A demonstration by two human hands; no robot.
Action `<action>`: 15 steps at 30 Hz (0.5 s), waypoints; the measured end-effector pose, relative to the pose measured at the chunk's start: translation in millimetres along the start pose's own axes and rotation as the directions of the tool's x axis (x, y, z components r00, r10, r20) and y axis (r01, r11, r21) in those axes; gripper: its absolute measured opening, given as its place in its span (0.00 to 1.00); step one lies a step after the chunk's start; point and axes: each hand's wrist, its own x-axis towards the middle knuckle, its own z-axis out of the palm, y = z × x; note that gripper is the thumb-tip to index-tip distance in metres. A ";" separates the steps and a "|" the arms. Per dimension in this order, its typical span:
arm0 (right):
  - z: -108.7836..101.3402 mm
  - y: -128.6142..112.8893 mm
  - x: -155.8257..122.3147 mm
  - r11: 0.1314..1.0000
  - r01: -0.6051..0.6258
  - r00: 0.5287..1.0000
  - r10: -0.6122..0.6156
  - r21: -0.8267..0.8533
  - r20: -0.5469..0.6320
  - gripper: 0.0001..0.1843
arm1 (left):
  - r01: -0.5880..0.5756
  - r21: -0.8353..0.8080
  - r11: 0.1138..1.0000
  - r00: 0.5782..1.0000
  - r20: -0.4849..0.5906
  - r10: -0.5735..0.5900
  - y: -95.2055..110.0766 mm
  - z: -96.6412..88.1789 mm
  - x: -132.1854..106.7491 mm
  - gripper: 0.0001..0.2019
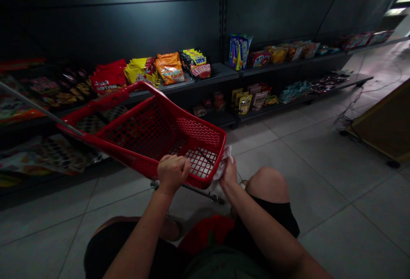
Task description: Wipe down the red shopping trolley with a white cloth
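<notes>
A red plastic shopping basket [150,125] on small wheels stands on the tiled floor in front of me, tilted. My left hand [173,171] is closed over the near rim of the basket. My right hand [229,172] is closed on a white cloth [222,163] pressed against the basket's near right corner. The basket's mesh bottom looks bare. My knees show below, one on either side.
Dark shelves [221,74] run along the wall with snack bags in red, yellow and orange [169,69]. A lower shelf holds more packets [250,97]. A wooden board on wheels [381,129] stands at the right, with cables on the floor beside it.
</notes>
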 end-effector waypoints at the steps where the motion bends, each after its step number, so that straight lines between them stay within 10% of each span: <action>1: 4.5 -21.6 6.2 0.998 0.061 0.998 -0.061 -0.015 0.001 0.23 | 0.002 -0.010 1.000 1.000 -0.003 -0.002 4.2 -0.5 1.0 0.19; 3: 11.2 -63.3 8.8 0.961 0.228 0.972 -0.213 -0.160 0.103 0.22 | 0.003 -0.035 0.999 1.000 -0.014 -0.004 13.3 -1.9 1.7 0.18; 5: 16.1 -97.2 3.0 0.780 0.473 0.827 -0.232 -0.410 0.513 0.17 | 0.007 -0.075 0.997 0.999 -0.037 -0.010 21.2 -2.7 0.7 0.18; 7: 21.0 -119.4 -7.0 0.466 0.706 0.556 0.103 -0.534 0.825 0.12 | -0.028 -0.139 0.990 0.998 -0.064 0.020 25.7 -2.8 -2.0 0.17; 9: 26.3 -130.7 -19.9 0.177 0.837 0.395 0.462 -0.519 0.794 0.12 | -0.053 -0.192 0.980 0.995 -0.095 0.035 26.8 -3.8 -6.9 0.16; 11: 30.9 -134.2 -35.4 0.025 0.872 0.370 0.619 -0.488 0.692 0.13 | -0.077 -0.238 0.968 0.993 -0.109 0.052 25.3 -7.1 -13.5 0.16; 15: 36.5 -130.0 -68.5 0.046 0.855 0.357 0.670 -0.517 0.651 0.15 | -0.119 -0.326 0.938 0.991 -0.096 0.092 14.7 -17.5 -26.7 0.17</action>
